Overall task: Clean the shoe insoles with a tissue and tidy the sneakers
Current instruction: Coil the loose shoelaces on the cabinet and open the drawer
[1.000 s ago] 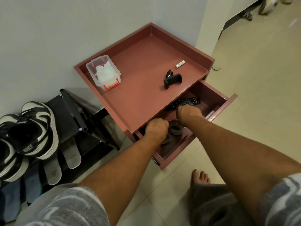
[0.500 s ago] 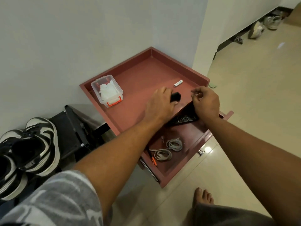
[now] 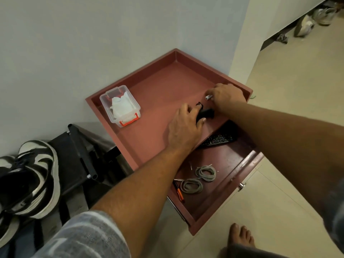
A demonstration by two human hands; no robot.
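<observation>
Both hands are up out of the open drawer (image 3: 223, 192) and onto the red cabinet top (image 3: 158, 86). A second ago they were down on the grey coiled cords (image 3: 205, 173); those now lie loose in the drawer, near the remote (image 3: 217, 140) and an orange-tipped pen (image 3: 179, 192).

Left hand (image 3: 183, 127): wrapped around the black holder (image 3: 206, 113), thumb on the near side, fingers over the far side. It's a firm grip, and the holder looks still on the surface.

Right hand (image 3: 228, 98): half a second ago it was short of the small white cylinder (image 3: 208, 97); now its fingers are bent over it with one end poking out. Can't tell if the pinch has closed, since the hand hides the contact.

Task items untouched:
- Tissue box (image 3: 121, 107), a clear tub with an orange latch, sits at the left of the cabinet top, well apart from both hands.
- Sneakers (image 3: 31, 175) are on the black shoe rack (image 3: 78, 155), far left and low. No insole is visible from here.

My read is that this is clearing clutter off the top, probably into the drawer, not cleaning yet. No tissue has been pulled, so the insole work hasn't started. Next useful step would be to drop both bits in the drawer, shut it and go for the tissue box.
</observation>
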